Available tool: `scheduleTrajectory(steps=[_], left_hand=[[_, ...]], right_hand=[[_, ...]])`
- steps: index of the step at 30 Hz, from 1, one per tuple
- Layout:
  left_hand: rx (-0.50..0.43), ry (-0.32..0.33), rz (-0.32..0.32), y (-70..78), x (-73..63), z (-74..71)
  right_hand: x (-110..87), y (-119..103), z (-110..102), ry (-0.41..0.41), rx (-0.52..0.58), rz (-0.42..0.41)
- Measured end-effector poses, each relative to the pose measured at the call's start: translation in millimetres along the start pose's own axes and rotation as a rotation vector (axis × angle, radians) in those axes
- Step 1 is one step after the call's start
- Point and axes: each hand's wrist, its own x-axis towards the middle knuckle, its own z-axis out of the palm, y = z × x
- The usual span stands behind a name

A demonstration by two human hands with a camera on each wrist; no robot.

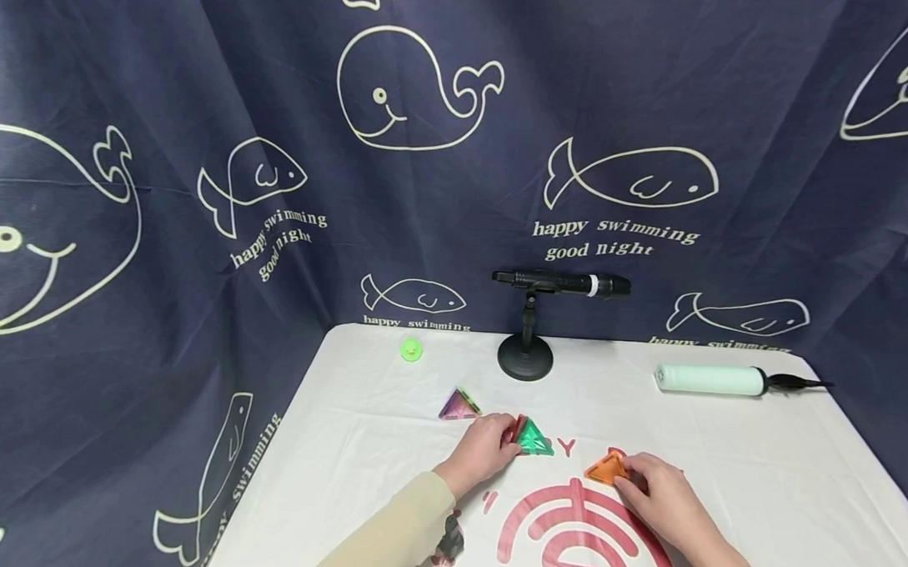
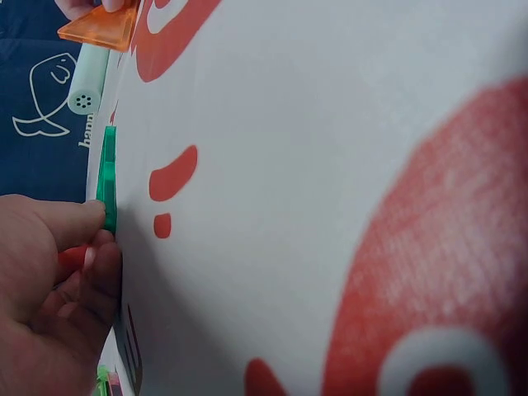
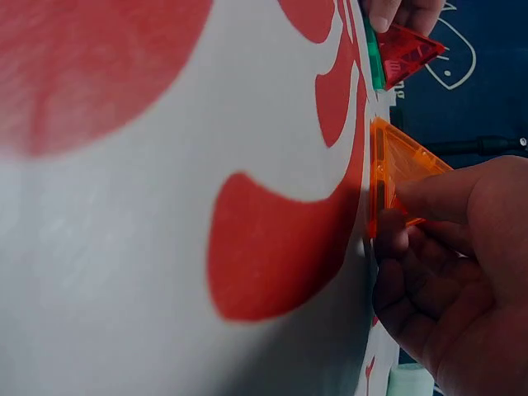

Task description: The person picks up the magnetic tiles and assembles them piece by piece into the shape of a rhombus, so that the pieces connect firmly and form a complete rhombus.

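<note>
At the table's middle, my left hand point(image 1: 486, 445) pinches two translucent triangular magnetic tiles at their corner. The green tile point(image 1: 534, 437) lies low along the tabletop, while the red tile point(image 3: 406, 56) rises from its edge in the right wrist view. To the right, my right hand point(image 1: 660, 489) holds an orange triangular magnetic tile point(image 1: 608, 468) between thumb and fingers. That tile stands up from the cloth, its lower edge point(image 3: 375, 177) right at the surface. Beyond the left hand sits a purple triangular tile point(image 1: 460, 405) with a green-yellow edge showing behind it.
A microphone on a black stand point(image 1: 525, 357) is at the back of the white-covered table point(image 1: 373, 447). The back right holds a mint-green pump point(image 1: 709, 379), the back left a small green round toy point(image 1: 411, 349). A dark blue curtain point(image 1: 426, 216) hangs behind.
</note>
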Motion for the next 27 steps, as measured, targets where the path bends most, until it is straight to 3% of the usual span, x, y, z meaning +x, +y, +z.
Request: scheduleTrajectory(steps=[19, 27], left_hand=[[-0.012, 0.004, 0.002, 2.2, 1.3, -2.8], [-0.022, 0.003, 0.003, 2.4, 0.0, -3.3]], right_hand=[[17.8, -29.5, 16.1, 0.121, -0.076, -0.051], [27.2, -40.6, 24.2, 0.068, -0.05, -0.01]])
